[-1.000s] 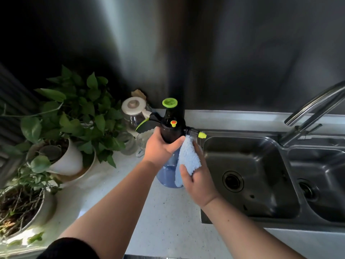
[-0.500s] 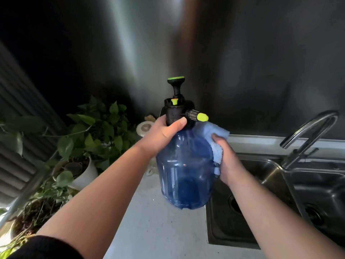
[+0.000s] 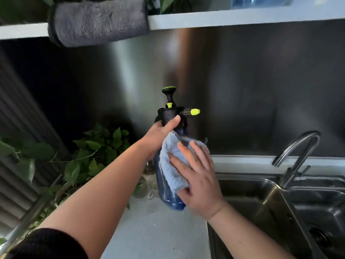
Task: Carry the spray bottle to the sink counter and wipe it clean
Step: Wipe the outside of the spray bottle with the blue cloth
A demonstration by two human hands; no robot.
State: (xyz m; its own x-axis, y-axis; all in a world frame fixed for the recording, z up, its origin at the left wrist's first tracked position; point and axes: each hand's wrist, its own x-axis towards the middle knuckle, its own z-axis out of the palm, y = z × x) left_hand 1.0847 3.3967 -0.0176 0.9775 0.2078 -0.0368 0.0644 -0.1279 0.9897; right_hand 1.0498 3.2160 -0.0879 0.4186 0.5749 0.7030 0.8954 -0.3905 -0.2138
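The spray bottle (image 3: 166,195) has a blue see-through body and a black pump head with lime-green knob and nozzle. It hangs upright in the air above the white counter (image 3: 156,232), just left of the sink. My left hand (image 3: 160,133) grips it around the black head. My right hand (image 3: 196,176) lies flat against the bottle's front and presses a light blue cloth (image 3: 173,165) onto it. The cloth and hand hide most of the bottle's body.
A steel double sink (image 3: 280,212) with a curved tap (image 3: 296,156) lies to the right. Leafy potted plants (image 3: 93,156) crowd the counter's left side. Overhead runs a white shelf (image 3: 224,17) with a grey towel (image 3: 97,19) hanging off it. A steel wall stands behind.
The bottle has been lifted off the counter and held up. My right hand with the cloth has slid from the bottle's right side round to its front. The view has tilted upward.
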